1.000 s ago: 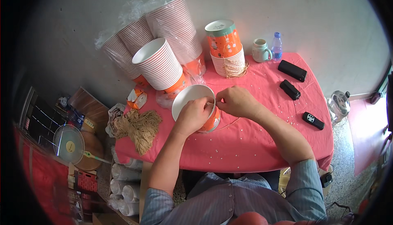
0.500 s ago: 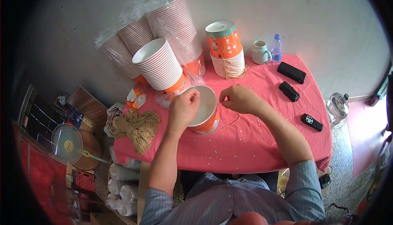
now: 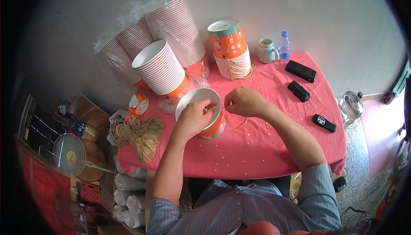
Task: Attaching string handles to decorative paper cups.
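Note:
A paper tub (image 3: 216, 125), orange with a white rim, stands upright on the table between my hands. My left hand (image 3: 192, 118) is over its near left rim, fingers curled together above the opening; what they hold, if anything, is too small to make out. Just off the right side of the rim, my right hand (image 3: 245, 102) has thumb and forefinger pinched on a thin cord, of which only a bit shows. A pale length of cord (image 3: 236, 129) lies on the cloth beside the tub.
Tall stacks of tubs (image 3: 160, 68), some in clear plastic, stand at back left. A tan cord bundle (image 3: 143, 134) lies at the left edge. Further back are another tub stack (image 3: 233, 62), a mug (image 3: 267, 52) and a bottle (image 3: 284, 47). Black devices (image 3: 301, 71) lie right on the pink cloth (image 3: 257, 158).
My left hand has dipped lower over the tub, its fingers now at the opening. My right hand stays pinched beside the rim. The whole view has shifted slightly.

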`<act>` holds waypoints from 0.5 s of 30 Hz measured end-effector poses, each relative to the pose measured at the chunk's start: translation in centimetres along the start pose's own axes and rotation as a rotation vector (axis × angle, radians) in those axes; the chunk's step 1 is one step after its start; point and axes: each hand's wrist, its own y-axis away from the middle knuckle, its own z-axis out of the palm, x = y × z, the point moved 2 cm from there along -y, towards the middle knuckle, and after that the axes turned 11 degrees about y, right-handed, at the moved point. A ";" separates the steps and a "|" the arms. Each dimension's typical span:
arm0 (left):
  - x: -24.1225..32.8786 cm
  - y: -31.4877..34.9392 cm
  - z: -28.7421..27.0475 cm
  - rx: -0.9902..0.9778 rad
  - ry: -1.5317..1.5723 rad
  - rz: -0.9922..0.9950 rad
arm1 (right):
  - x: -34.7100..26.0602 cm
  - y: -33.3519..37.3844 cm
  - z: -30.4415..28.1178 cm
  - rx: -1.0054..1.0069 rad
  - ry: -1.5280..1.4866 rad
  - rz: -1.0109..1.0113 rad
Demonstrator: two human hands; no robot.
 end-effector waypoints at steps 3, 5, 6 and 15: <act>0.5 0.0 0.3 -0.042 -0.005 0.006 | 0.1 -0.3 0.4 -0.012 0.023 -0.006; 0.9 -0.1 0.5 -0.059 -0.013 0.004 | 0.1 -0.3 0.5 -0.032 0.011 -0.012; 0.9 -0.2 0.5 -0.060 -0.015 0.000 | 0.0 -0.3 0.5 -0.031 0.009 -0.004; 1.1 -0.6 0.9 -0.049 -0.046 -0.007 | -0.3 -0.3 0.6 -0.024 -0.036 -0.013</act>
